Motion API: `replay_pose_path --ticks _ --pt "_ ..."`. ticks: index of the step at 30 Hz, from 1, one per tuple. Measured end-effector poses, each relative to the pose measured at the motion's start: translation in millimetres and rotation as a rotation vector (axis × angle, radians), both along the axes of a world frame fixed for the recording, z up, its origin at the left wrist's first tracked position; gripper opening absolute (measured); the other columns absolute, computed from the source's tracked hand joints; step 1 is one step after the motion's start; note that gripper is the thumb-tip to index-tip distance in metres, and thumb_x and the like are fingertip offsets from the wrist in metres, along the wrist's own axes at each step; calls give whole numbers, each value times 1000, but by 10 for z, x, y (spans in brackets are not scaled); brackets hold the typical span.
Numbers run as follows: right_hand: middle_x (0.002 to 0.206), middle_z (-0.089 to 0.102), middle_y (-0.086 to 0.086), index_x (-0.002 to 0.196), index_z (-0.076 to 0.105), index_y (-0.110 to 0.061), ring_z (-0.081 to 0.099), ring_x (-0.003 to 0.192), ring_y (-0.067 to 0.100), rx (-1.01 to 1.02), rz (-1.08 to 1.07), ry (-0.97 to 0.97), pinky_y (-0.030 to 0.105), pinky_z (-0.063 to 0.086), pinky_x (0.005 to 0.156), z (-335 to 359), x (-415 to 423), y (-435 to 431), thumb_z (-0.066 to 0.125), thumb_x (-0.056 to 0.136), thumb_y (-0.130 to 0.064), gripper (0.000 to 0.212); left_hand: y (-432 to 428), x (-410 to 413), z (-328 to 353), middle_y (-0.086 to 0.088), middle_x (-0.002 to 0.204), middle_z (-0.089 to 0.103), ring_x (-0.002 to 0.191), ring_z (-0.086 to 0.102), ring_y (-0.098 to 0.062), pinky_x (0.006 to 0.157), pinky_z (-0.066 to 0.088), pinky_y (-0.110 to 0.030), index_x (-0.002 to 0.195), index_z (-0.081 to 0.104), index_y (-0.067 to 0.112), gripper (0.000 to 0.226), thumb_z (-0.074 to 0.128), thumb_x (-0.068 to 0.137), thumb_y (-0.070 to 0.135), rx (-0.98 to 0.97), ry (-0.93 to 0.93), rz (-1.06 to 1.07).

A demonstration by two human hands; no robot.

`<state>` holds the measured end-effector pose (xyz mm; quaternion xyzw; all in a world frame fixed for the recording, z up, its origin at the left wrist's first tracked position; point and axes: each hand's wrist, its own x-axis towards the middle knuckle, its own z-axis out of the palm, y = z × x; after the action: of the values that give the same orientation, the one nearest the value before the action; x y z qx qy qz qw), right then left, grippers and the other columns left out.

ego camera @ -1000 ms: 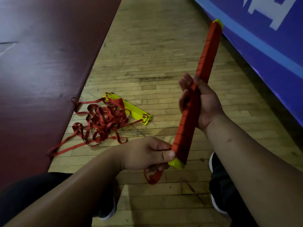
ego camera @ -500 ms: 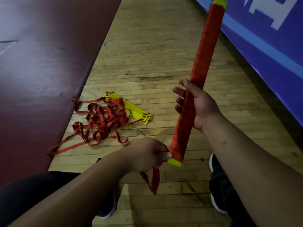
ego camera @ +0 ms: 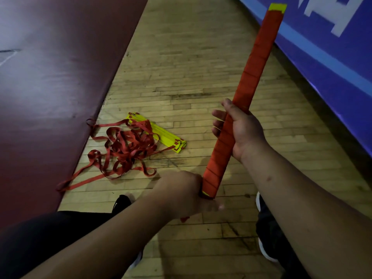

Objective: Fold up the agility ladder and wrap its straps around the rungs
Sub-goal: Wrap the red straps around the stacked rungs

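Long yellow rung bundle wrapped in red strap (ego camera: 249, 81): held tilted above wooden floor (ego camera: 191, 57), far end toward right. Right hand (ego camera: 241, 131) curled round its middle. Left hand (ego camera: 181, 192), blurred, closed at near end, gripping red strap tail (ego camera: 184, 219). Second yellow ladder (ego camera: 167, 137), straps loose, lies left beside maroon mat (ego camera: 50, 77).
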<state>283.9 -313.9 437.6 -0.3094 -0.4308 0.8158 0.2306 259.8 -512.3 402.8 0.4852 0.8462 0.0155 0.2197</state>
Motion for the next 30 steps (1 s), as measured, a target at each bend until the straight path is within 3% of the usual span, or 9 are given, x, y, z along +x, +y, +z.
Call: replay_pose_path --ticks 2,6,11,14,17,20,22,26,30 --pt "90 80 9 126 71 -9 71 65 17 -4 -11 1 31 60 58 -7 -2 2 71 105 -30 29 18 38 -7 7 83 67 78 68 -17 75 61 -37 93 62 30 60 59 84 89 17 3 35" --pt "95 79 9 120 66 -14 69 69 17 -100 61 77 30 58 61 28 32 5 60 107 -32 23 12 -37 10 7 76 69 71 68 -12 67 57 -31 82 60 30 47 70 86 77 38 -236 105" --pt "108 79 0 114 72 -18 70 72 12 -292 232 249 30 59 65 113 154 45 56 101 -60 47 -54 -117 185 6 77 66 72 67 -11 69 56 -32 84 67 33 30 78 92 60 98 -668 42" --pt "102 80 -5 127 74 -21 70 64 6 -392 372 332 25 59 58 137 219 63 58 94 -69 61 -82 -85 258 3 81 64 78 65 -13 80 58 -40 91 68 23 34 76 93 56 124 -805 -60" --pt "103 79 -7 132 72 -27 68 62 3 -377 440 358 19 56 59 139 217 58 62 88 -69 62 -78 -60 260 -11 88 67 83 68 -21 89 60 -51 96 70 18 47 72 89 64 113 -826 -85" --pt "109 78 -8 130 72 -31 68 63 2 -328 436 318 19 55 58 130 189 41 60 91 -70 58 -66 -57 248 13 87 67 87 67 -9 91 60 -45 89 71 39 28 72 93 66 83 -789 -110" --pt "109 78 -8 131 71 -30 67 64 2 -287 415 281 19 53 58 134 181 30 56 97 -70 55 -55 -73 227 15 89 69 90 70 -10 95 62 -48 88 71 45 21 73 94 65 57 -765 -105" --pt "112 77 -6 136 68 -28 66 66 3 -204 389 233 20 52 58 149 173 6 53 102 -68 54 -32 -92 177 -4 97 75 96 74 -32 91 63 -57 92 73 39 29 76 88 68 41 -749 -71" --pt "113 77 -3 136 68 -27 67 69 6 -134 409 181 23 54 59 138 162 -15 55 103 -65 52 -28 -117 116 -10 101 78 97 76 -38 89 64 -56 102 76 29 38 82 87 63 -9 -721 11"
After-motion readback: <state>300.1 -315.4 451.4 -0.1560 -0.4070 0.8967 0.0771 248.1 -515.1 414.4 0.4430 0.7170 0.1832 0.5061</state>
